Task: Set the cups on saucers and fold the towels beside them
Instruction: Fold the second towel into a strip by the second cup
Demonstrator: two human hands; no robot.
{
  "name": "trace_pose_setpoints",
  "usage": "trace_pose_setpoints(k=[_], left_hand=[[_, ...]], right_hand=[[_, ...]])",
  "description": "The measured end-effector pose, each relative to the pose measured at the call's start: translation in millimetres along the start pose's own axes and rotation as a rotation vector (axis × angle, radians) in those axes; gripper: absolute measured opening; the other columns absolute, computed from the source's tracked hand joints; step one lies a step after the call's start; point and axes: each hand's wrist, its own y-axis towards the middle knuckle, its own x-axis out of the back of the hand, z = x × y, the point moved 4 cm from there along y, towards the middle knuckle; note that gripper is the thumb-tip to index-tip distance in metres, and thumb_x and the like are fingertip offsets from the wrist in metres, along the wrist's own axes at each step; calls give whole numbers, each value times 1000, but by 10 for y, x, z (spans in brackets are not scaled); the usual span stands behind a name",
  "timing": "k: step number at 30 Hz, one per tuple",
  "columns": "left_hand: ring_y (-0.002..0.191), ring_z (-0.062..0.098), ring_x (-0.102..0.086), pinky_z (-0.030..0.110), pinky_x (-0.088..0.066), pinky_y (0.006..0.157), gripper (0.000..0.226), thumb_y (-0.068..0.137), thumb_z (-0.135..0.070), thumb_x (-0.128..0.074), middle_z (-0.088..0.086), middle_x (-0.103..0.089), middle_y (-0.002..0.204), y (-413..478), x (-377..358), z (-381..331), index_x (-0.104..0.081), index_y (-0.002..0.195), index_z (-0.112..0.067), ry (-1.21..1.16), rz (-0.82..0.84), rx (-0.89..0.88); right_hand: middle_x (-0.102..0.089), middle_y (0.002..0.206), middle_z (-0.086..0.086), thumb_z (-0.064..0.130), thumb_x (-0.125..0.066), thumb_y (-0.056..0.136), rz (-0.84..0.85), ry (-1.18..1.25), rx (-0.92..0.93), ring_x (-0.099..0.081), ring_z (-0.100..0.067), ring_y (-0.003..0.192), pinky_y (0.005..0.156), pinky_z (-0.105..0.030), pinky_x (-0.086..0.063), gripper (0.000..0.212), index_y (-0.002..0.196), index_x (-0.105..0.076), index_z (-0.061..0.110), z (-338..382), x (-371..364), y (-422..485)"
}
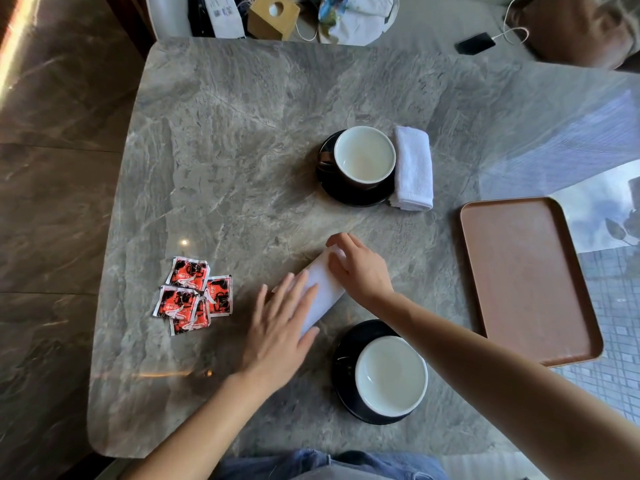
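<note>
Two dark cups with white insides stand on black saucers. The far cup (364, 157) sits on its saucer (327, 181), with a folded white towel (414, 169) touching the saucer's right side. The near cup (391, 374) sits on its saucer (344, 358). A second white towel (323, 289) lies folded into a narrow strip, slanted, just left of and beyond the near saucer. My left hand (277, 327) presses flat on its near end, fingers spread. My right hand (358, 268) has its fingers curled over the far end.
Several red and black sachets (194, 296) lie left of my hands. A brown tray (526, 278) rests at the right edge of the grey marble table (225, 150). Boxes, bags and a phone on a cable sit beyond the far edge.
</note>
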Motion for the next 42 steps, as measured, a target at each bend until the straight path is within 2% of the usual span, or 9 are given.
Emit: trace_pose_setpoints(k=[4,6,12,18,29,34,37,39,42], left_hand=[[142,25,-24,53,-19,109,78,81,-48,-58,6,-25,155,-47,-210,-16,-30,145,-13,158,124,-66],[142,25,-24,53,-19,109,79,81,-50,-58,7,-25,155,-47,-242,8,-30,145,-13,188,139,-62],[144,23,-21,55,-27,109,78,84,-56,-44,7,-23,156,-71,-327,38,-26,147,-13,212,181,-51],[143,22,-15,56,-30,107,81,83,-61,-41,7,-24,155,-82,-366,74,-26,146,-12,216,193,-66],[138,28,-33,51,-41,103,87,75,-62,-57,11,-34,151,-30,-273,33,-37,142,-10,159,284,-63],[143,17,-12,37,-23,112,76,85,-37,-56,-1,-2,159,18,-163,137,-17,147,-19,-363,219,100],[138,28,-28,37,-27,111,69,83,-14,-63,12,-20,152,70,-138,263,-26,142,-4,-626,63,369],[130,31,-38,43,-33,108,66,83,-13,-63,15,-34,143,108,-148,303,-31,139,-3,-655,35,467],[126,31,-40,43,-35,105,63,82,-12,-63,16,-40,137,153,-188,302,-33,137,-4,-666,57,534]], right_hand=[[-51,114,7,23,-51,88,-45,89,-61,-60,-18,79,63,-38,-51,24,111,-48,24,11,5,-4],[-48,119,4,23,-52,85,-85,98,-48,-56,-17,96,74,-39,-51,31,115,-48,23,32,23,-4],[-21,157,0,35,-32,93,62,-231,117,-15,-22,145,116,-47,-10,50,142,-31,26,53,-165,24],[-9,161,6,47,-12,94,132,-288,96,0,-15,148,116,-47,3,58,150,-13,30,-75,-279,78],[-10,160,8,42,-28,99,138,-248,72,-1,-15,148,117,-47,1,56,150,-12,25,-47,-253,109],[-45,142,-8,35,-45,97,97,165,-88,-39,-23,132,108,-41,-31,47,139,-37,15,-28,87,128],[-61,112,-5,32,-49,92,-18,119,-187,-57,-23,103,78,-36,-47,22,106,-58,18,-131,328,7],[-59,81,-4,32,-47,89,110,-20,-279,-56,-27,78,59,-31,-40,25,68,-52,20,-238,366,-73],[-63,70,-6,30,-49,91,500,74,-417,-58,-21,64,64,-29,-43,37,55,-52,21,-297,164,-227]])
